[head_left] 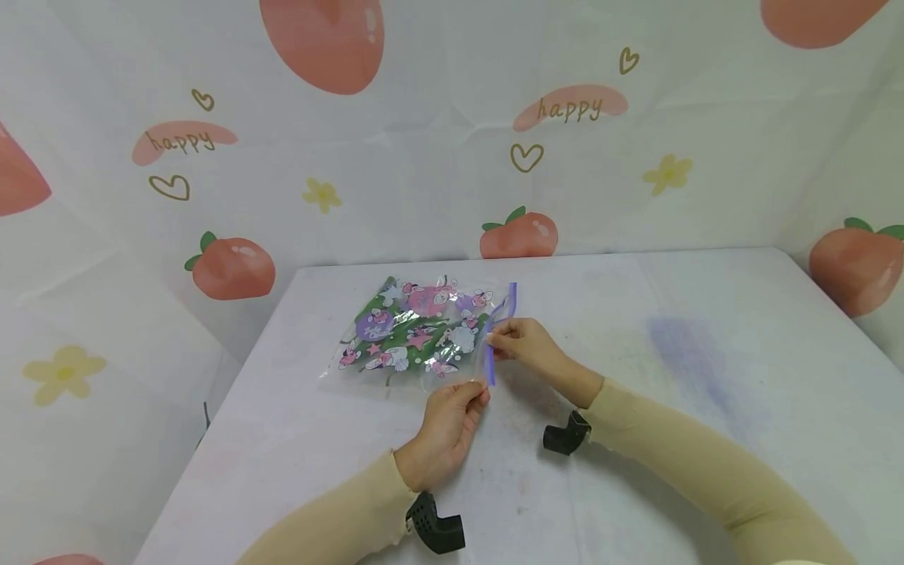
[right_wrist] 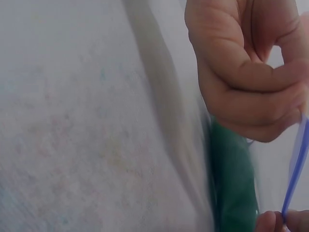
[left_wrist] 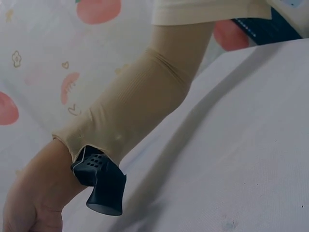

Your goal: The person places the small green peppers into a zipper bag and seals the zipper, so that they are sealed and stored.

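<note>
A clear zip bag with pink, purple and white cartoon prints lies on the table, with long green contents showing through it. My right hand pinches the purple zip strip on the bag's right edge, and the strip's far part bends outward. With thumb and fingertips, my left hand pinches the near corner by the strip's lower end. In the right wrist view the purple strip runs between both hands' fingertips. The left wrist view shows mainly a sleeved arm; its fingertips are out of frame.
The white table has a faint purple stain right of the hands. A fruit-printed cloth hangs behind. Black wrist devices sit below the wrists. A dark blue object is at the upper right of the left wrist view.
</note>
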### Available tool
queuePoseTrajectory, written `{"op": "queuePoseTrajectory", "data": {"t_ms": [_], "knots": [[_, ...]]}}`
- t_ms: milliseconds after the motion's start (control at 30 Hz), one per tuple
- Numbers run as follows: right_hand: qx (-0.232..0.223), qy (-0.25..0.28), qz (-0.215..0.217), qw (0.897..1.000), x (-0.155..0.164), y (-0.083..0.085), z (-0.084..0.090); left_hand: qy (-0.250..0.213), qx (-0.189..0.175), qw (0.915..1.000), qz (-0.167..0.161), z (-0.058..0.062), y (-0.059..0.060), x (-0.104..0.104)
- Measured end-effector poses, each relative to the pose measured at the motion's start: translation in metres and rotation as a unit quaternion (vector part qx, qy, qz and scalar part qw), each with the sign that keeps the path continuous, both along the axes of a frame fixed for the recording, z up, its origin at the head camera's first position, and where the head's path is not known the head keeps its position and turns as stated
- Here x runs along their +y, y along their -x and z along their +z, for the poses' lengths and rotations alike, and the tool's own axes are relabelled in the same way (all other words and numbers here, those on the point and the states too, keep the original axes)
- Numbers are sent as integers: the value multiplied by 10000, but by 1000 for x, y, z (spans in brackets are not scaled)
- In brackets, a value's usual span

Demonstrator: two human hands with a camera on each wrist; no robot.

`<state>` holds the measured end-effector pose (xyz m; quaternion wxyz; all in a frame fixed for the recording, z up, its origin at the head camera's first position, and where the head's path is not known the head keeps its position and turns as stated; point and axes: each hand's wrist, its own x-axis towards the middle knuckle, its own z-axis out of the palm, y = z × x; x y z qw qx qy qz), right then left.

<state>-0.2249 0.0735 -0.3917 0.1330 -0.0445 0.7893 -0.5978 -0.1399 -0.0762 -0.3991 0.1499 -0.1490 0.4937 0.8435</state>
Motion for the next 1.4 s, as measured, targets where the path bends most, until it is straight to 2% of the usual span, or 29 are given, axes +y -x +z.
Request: {"op": "queuePoseTrajectory", "data": {"t_ms": [300, 767, 1200, 1400], "knots": [[10, 0, -58, 10000, 3, 8, -2, 36, -178, 9998, 12, -1, 2, 2], [110, 51, -120, 9999, 6, 15, -4, 5, -175, 9998, -23, 0, 0, 3], [72, -217, -258, 9994, 10, 24, -3, 9, -127, 9999, -64, 1, -3, 5], [16, -503, -575, 9971, 17, 36, -6, 20, 41, 9999, -112, 4, -9, 8]]}}
